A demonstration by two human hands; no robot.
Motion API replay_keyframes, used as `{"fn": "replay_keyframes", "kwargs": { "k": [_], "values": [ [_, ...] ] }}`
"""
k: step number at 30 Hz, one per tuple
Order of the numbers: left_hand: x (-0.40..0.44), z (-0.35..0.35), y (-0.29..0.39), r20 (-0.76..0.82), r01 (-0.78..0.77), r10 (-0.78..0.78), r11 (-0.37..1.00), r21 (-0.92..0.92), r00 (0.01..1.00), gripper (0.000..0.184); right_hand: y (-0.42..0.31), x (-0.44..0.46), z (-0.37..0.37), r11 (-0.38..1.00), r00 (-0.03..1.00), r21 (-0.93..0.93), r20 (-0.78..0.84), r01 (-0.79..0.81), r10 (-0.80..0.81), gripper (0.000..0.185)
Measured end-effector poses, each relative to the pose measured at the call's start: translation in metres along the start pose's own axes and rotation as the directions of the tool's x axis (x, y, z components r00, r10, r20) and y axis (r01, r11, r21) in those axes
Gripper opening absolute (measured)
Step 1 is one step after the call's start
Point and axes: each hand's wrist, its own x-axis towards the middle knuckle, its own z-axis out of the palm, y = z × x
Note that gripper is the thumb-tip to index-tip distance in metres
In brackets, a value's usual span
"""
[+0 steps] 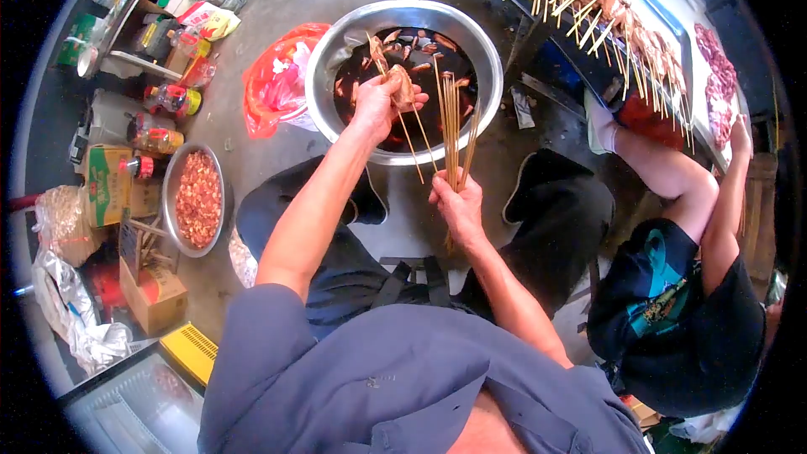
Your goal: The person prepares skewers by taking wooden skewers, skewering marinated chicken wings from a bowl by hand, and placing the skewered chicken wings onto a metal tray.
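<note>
Over a large metal basin (321,101) of dark liquid with reddish-brown pieces in it, my left hand (385,102) is closed on brown meat (403,88) threaded on thin wooden skewers. Two skewer ends stick out below that hand, pointing down toward my lap. My right hand (459,197) grips an upright bundle of bare skewers (451,126) just past the basin's near rim. The tops of the bundle reach over the liquid.
A red plastic bag (267,88) lies left of the basin. Further left are a bowl of diced meat (198,199), bottles (172,100) and boxes. At right, a tray (683,34) holds skewered meat, and a person in black (672,319) sits beside a strip of raw meat (716,84).
</note>
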Motion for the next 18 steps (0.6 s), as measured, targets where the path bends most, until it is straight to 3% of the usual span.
{"fn": "replay_keyframes", "kwargs": {
  "k": [7,18],
  "values": [
    [0.000,0.000,-0.004,-0.122,0.008,-0.002,0.999,0.048,0.992,0.028,0.008,0.001,0.002,1.000,1.000,-0.022,0.009,-0.015,0.015,0.012],
    [-0.025,0.016,-0.043,-0.022,0.161,-0.160,0.983,0.083,0.987,0.020,0.007,0.009,0.004,0.999,0.994,0.025,-0.099,-0.034,0.037,0.011]
  ]
}}
